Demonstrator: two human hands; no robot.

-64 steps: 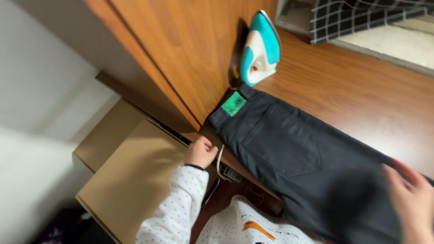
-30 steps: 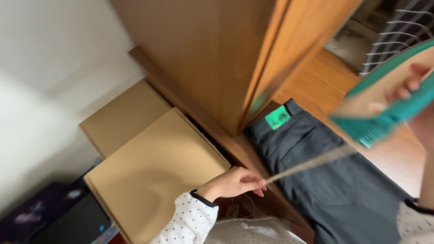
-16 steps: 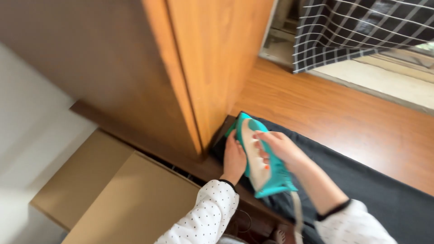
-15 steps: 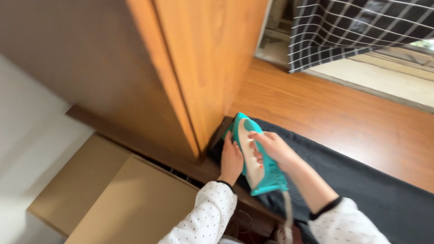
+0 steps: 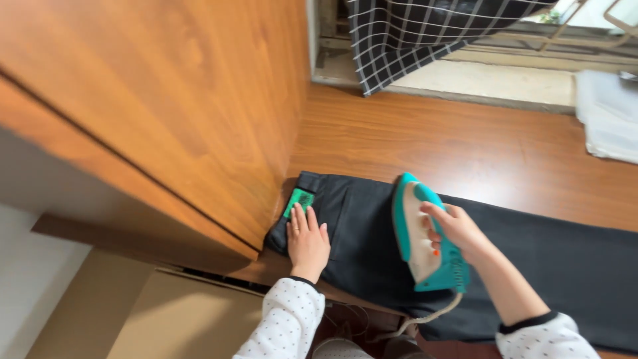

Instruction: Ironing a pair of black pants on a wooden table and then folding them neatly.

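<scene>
A pair of dark trousers (image 5: 531, 259) lies flat on the wooden floor, with a green label (image 5: 299, 199) at its waist end. My left hand (image 5: 307, 240) presses flat on the waist, just below the label. My right hand (image 5: 455, 229) grips the handle of a teal and white iron (image 5: 419, 233), which rests on the trousers to the right of my left hand. The iron's cord (image 5: 425, 319) trails from its rear toward me.
A tall wooden cabinet (image 5: 166, 100) stands at the left, right against the waist end. Flat cardboard boxes (image 5: 166, 319) lie at the lower left. A checked dark curtain (image 5: 425, 33) hangs at the back, and a white cloth (image 5: 608, 119) lies at the far right.
The iron has slid right along the trousers, away from the waist. My left hand has spread flat beside the green label. The camera has swung right.
</scene>
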